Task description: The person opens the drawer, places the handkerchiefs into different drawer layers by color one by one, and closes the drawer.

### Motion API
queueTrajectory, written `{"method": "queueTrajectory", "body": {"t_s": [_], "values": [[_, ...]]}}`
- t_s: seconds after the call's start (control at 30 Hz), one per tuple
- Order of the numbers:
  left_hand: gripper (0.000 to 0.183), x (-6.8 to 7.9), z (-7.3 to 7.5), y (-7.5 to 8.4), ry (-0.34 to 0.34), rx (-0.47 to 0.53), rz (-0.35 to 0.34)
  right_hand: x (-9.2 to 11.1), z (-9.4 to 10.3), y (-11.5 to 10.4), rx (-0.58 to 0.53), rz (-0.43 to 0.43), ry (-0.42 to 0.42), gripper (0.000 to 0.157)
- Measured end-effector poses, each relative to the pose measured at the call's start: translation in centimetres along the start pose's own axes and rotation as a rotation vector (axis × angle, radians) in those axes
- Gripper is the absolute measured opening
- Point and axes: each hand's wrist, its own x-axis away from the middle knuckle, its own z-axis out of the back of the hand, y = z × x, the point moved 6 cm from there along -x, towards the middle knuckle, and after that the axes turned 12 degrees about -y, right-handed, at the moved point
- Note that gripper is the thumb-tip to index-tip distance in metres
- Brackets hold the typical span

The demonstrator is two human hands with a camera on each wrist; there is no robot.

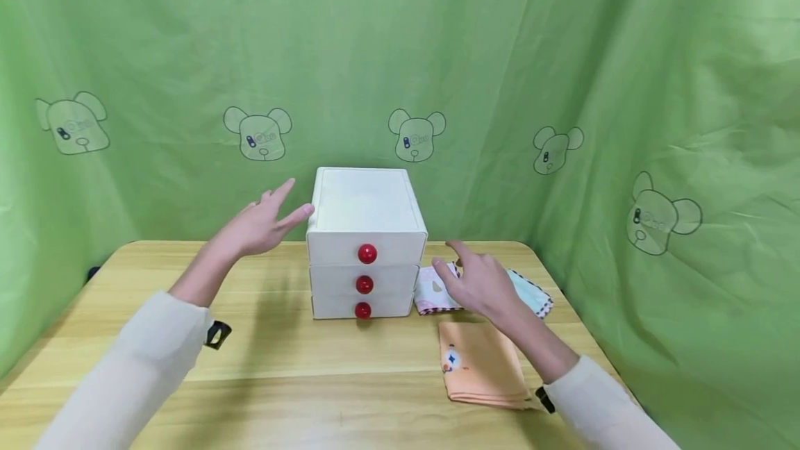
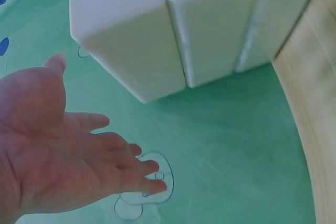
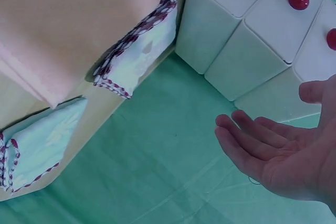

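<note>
A white drawer box (image 1: 367, 201) with three stacked drawers and round red knobs (image 1: 367, 253) stands at the back middle of the table, its drawers pushed in. Beside its upper left edge my left hand (image 1: 255, 228) hovers with fingers spread, holding nothing. My right hand (image 1: 482, 285) is raised to the right of the box, fingers loosely extended and palm bare in the right wrist view. Beneath that arm lies a folded orange cloth (image 1: 484, 360). A white and pink cloth (image 1: 433, 292) with a checked edge rests close to the box, and a light blue cloth (image 1: 528, 290) lies farther right.
The wooden table (image 1: 337, 394) reaches back to a green curtain (image 1: 350, 54) printed with bear heads, which also hangs along both sides. A dark band (image 1: 217, 334) shows at the left wrist.
</note>
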Motion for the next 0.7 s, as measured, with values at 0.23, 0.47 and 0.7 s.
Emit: {"method": "queueTrajectory", "body": {"t_s": [0.23, 0.47, 0.7], "values": [[0.093, -1.6, -0.6, 1.0, -0.047, 0.109, -0.019, 0.4, 0.3, -0.7, -0.072, 0.039, 0.011, 0.055], [0.095, -2.8, -1.2, 0.8, -0.012, 0.226, 0.012, 0.6, 0.2, -1.4, -0.164, 0.047, -0.026, 0.048], [0.090, -3.9, -1.8, 0.4, -0.041, 0.388, 0.050, 0.9, 0.4, -2.9, -0.185, 0.079, -0.037, 0.037]]}}
